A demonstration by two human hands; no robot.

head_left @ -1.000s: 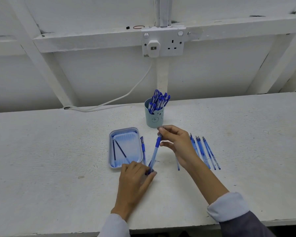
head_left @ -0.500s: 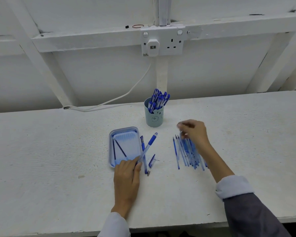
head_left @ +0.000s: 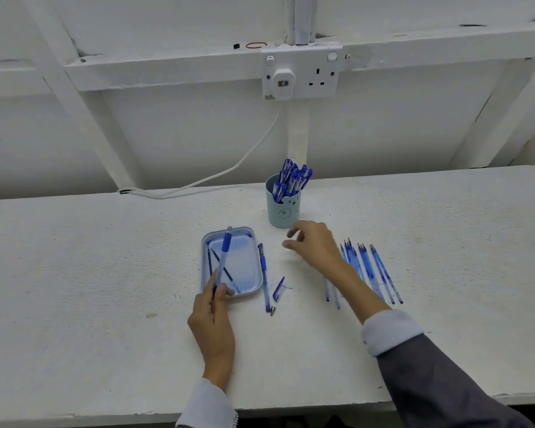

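Over the tray | your left hand pinches the pen by its near end — hold it above the middle so the refill lands inside | right hand empty, relaxed, near the cup

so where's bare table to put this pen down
Bare table spreads left of the tray and right of the row of pen tubes. The near edge, this side of the cap, is free too. Crowded: the strip from tray to row, with a loose pen, that cap and the right hand.
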